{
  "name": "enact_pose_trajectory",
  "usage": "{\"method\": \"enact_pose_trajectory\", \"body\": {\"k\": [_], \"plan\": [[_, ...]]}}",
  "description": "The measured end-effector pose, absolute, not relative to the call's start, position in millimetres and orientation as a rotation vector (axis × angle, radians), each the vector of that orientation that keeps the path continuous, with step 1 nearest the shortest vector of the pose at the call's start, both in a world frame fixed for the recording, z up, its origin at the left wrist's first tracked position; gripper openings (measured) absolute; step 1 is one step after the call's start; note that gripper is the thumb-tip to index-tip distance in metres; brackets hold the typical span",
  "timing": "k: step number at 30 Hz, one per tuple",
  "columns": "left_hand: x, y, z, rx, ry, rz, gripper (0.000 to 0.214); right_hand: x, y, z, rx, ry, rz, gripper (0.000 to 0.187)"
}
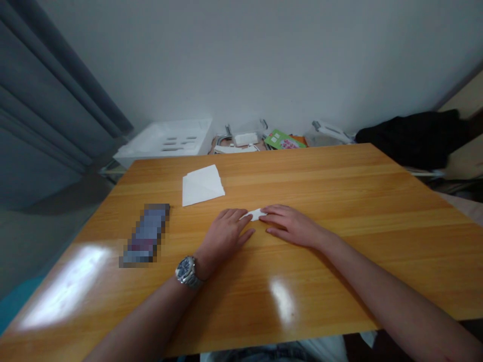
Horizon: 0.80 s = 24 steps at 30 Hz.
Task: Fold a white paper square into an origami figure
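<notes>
A small strip of white folded paper [256,214] lies on the wooden table between my two hands. My left hand [227,232] rests palm down with its fingers stretched out, the fingertips on the strip's left end and the thumb apart. From the other side, my right hand [292,224] lays its extended fingers on the right end, its thumb also apart from the paper. Part of the strip is hidden under the fingertips. Beyond my left hand lie white paper sheets [203,185], flat on the table. A silver wristwatch [186,270] is on my left wrist.
To the left on the table [339,186] lies a phone-like dark slab [146,236], blurred out. Behind the far edge stand a white tray [166,138] with slots, a green printed packet [283,140] and assorted items. Black cloth [411,138] is heaped at the back right.
</notes>
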<state>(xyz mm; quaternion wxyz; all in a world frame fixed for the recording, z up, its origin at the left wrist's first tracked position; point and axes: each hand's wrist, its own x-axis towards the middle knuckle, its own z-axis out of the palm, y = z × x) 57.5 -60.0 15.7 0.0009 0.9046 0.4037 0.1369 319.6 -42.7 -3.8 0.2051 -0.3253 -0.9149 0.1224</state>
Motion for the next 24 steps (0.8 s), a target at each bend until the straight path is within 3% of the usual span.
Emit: {"method": "enact_pose_trajectory", "body": {"k": [14,24], "plan": [[62.4,-52.6,12.1,2.762,1.251,0.460,0.019,310.8,-38.6,-10.1,-0.905,-2.367,0.434,0.023],[65.5,-56.6,17.3,2.748,1.273,0.453,0.020,309.5,-38.1,-10.2,-0.958,-2.244,0.560,0.018]]}}
